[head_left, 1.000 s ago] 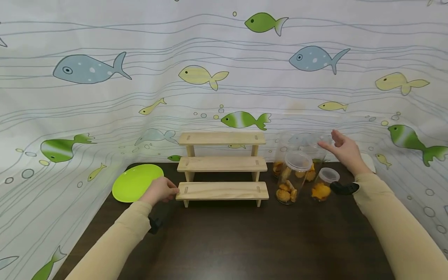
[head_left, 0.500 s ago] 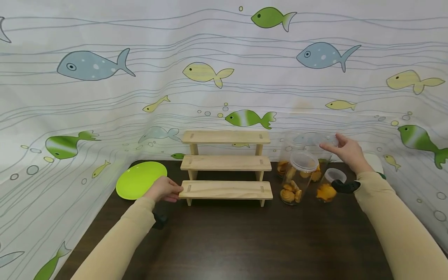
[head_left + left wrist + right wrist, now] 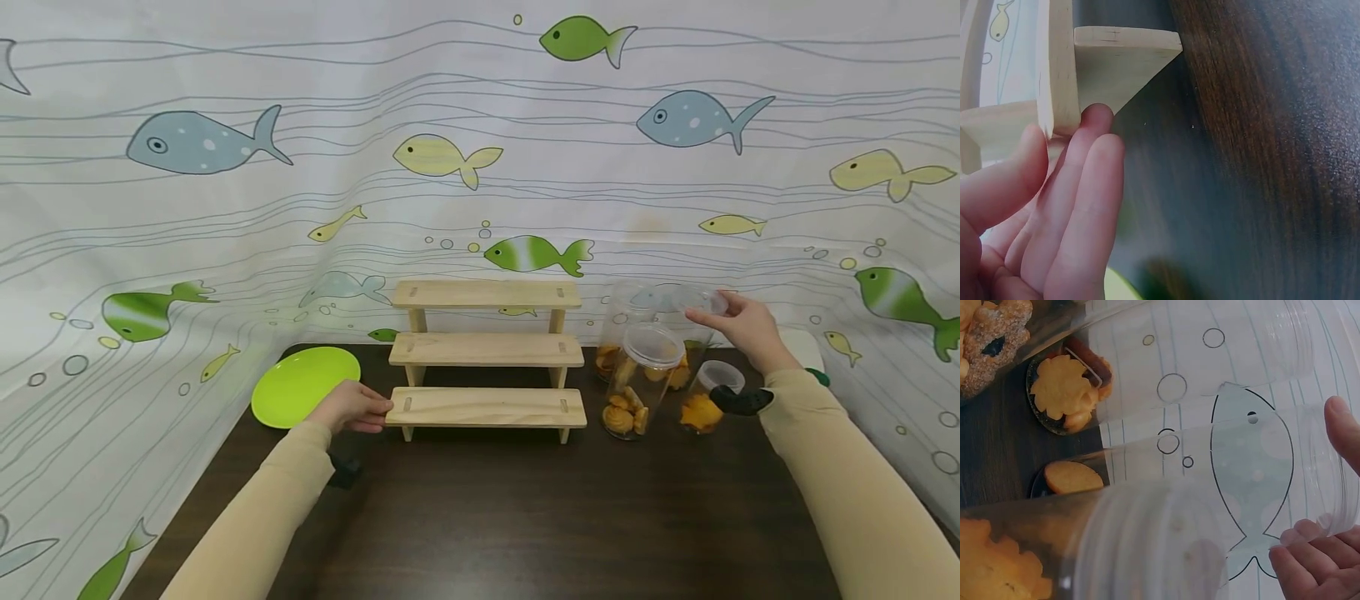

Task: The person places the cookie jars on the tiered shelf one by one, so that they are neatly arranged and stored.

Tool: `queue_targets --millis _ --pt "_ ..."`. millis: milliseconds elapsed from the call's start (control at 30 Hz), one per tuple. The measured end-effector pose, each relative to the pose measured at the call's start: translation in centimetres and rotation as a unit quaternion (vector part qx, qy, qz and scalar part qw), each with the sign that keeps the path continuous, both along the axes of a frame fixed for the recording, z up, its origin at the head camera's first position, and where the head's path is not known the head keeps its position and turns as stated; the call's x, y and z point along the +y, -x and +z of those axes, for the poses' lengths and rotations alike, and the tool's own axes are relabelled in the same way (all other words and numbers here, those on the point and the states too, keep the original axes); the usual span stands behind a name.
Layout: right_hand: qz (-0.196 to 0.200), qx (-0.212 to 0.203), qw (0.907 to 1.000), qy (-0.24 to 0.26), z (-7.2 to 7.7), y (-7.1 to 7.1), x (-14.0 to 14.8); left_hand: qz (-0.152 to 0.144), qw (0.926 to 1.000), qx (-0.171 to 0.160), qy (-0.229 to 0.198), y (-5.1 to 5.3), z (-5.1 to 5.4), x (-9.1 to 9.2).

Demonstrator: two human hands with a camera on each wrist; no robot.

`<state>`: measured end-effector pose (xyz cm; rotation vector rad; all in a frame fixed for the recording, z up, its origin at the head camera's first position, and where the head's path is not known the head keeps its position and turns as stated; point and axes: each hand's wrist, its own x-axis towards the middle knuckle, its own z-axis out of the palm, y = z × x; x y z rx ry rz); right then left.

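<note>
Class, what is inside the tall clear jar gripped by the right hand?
At least one golden cookie shows at the base of the tall jar. The short jar covers part of it, so the full contents cannot be told.

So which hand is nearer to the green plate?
Left: the left hand is beside the plate, its grip on the shelf; the right hand is at a jar past the shelf's far end.

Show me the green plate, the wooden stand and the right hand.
Green plate (image 3: 302,383), head view, its bare surface.
Wooden stand (image 3: 486,350), head view, its middle step.
Right hand (image 3: 750,332), head view, its middle.
</note>
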<state>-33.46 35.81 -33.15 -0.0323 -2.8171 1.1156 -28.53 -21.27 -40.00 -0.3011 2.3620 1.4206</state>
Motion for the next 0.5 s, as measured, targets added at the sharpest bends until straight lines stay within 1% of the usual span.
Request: queue_targets --millis 200,300,500 --pt "-0.029 0.007 0.9995 0.0 0.02 -0.32 -0.03 -0.01 0.9999 0.0 0.012 -0.3 0.29 0.24" --pt "-0.044 0.013 0.9989 0.012 0.16 -0.59 -0.13 -0.015 0.9998 0.0 0.015 -0.37 0.36 0.31" --pt "-0.063 0.029 0.9965 0.047 0.7 -1.0 -0.21 -0.013 0.9997 -0.002 0.018 -0.28 0.21 0.18"
